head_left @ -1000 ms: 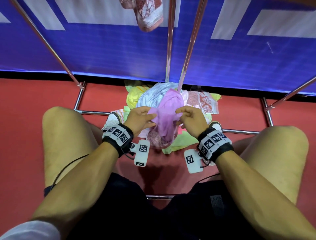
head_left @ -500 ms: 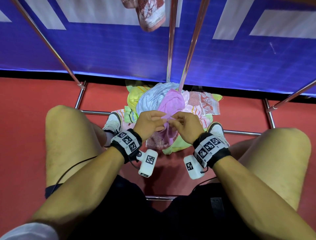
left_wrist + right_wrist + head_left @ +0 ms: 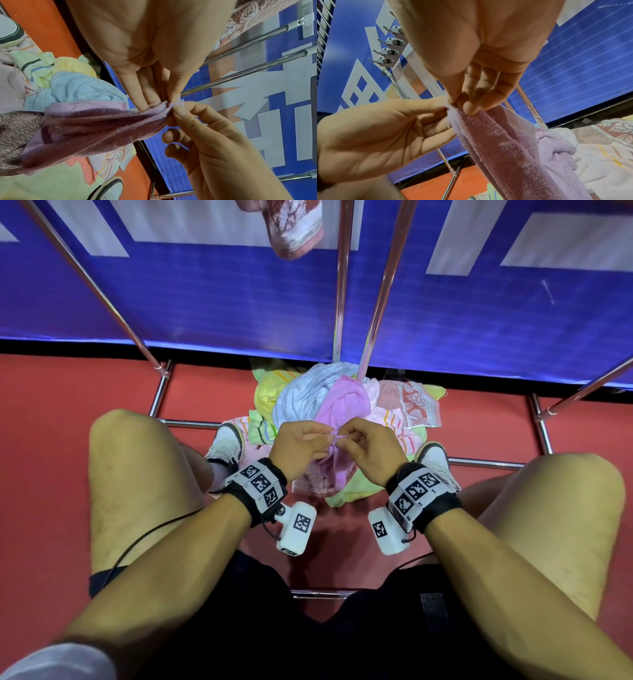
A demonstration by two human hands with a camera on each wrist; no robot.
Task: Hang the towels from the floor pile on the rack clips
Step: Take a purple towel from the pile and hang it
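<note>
Red floor (image 3: 68,422), blue banner wall (image 3: 205,302) behind, chrome rack poles (image 3: 342,285) rising in front of us. We squat over the towel pile (image 3: 301,402), which lies on the floor between our shoes at the rack's base.

Our left hand (image 3: 298,445) and right hand (image 3: 368,446) meet at one spot, both pinching the same corner of the lilac towel (image 3: 342,409). The wrist views show thumb and fingertips closed on the hem, the hands touching each other. The rest of the towel trails down into the pile, draped over the pale blue and patterned ones.

One patterned towel (image 3: 294,227) hangs overhead. A row of clips (image 3: 388,50) shows high up in the right wrist view.

Risks, as we judge them: the pinch takes very little cloth, so a quick lift could pull the hem free. The trailing end may drag neighbouring towels up with it. The bunched corner may sit poorly in a clip unless spread first.
</note>
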